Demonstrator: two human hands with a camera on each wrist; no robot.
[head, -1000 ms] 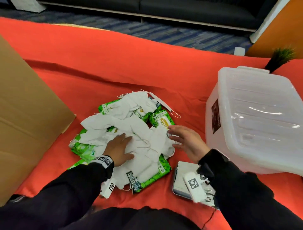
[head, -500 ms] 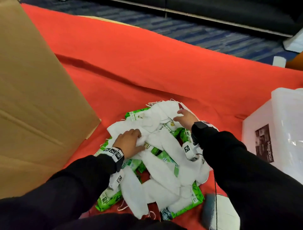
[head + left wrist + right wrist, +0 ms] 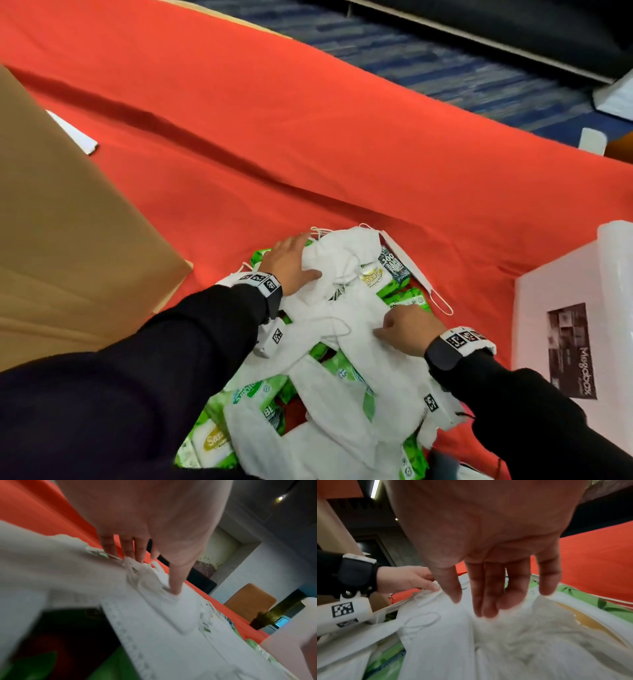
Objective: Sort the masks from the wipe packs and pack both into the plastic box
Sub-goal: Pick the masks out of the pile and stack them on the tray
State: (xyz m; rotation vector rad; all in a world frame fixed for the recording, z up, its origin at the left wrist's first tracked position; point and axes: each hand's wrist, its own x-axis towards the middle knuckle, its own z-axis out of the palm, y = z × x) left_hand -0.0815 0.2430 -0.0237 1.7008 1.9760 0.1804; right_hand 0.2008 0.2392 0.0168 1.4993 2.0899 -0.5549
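Two flat hands, left hand (image 3: pixel 289 263) and right hand (image 3: pixel 404 329), press the masks (image 3: pixel 346 329).

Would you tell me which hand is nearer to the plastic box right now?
Right. The right hand rests on the masks on the pile's box side; the left hand presses the pile's far edge, farther from the plastic box.

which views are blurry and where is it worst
Head view: mostly sharp on the masks, smeared along the far carpet. Left wrist view: heavy blur in the near foreground. Right wrist view: right hand fingers soft, mask beneath them fuzzy.
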